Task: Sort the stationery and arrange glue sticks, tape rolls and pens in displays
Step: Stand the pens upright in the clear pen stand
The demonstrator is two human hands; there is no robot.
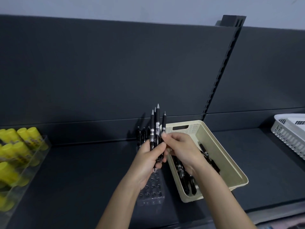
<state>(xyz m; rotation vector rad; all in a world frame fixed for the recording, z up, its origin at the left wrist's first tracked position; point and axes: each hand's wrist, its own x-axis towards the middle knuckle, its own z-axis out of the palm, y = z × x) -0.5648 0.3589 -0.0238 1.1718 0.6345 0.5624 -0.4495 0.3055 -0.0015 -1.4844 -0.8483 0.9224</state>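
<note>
No writing can be read here. The black pens (pixel 157 123) each carry a small pale band or sticker round the barrel, too small to make out, and the yellow glue sticks (pixel 21 146) have a label strip that is blurred. My left grip (pixel 148 161) is curled round a bundle of these pens, low on the barrels. It holds them nearly upright with the pale pointed tips up, above the shelf (pixel 82 171). My right grip (pixel 179 149) comes in from the right, its fingers bent. The fingertips (pixel 165 135) are closed on the rightmost pen of the bundle, just below its pale band, and touch my left thumb. Directly under my left wrist sits a clear pen holder (pixel 151 190) with rows of round holes. A few black pens (pixel 142 134) stand in its far rows, dark against the back panel. Just beside the holder on the right is a cream perforated basket (pixel 227 156) with a slot handle in its far end, and more loose black pens (pixel 186 179) lie in its bottom under my right forearm. The glue sticks stand caps up in a clear display tray (pixel 44 142) at the left edge of the shelf, well apart from my hands. A white slotted basket (pixel 290 134) sits at the far right.
</note>
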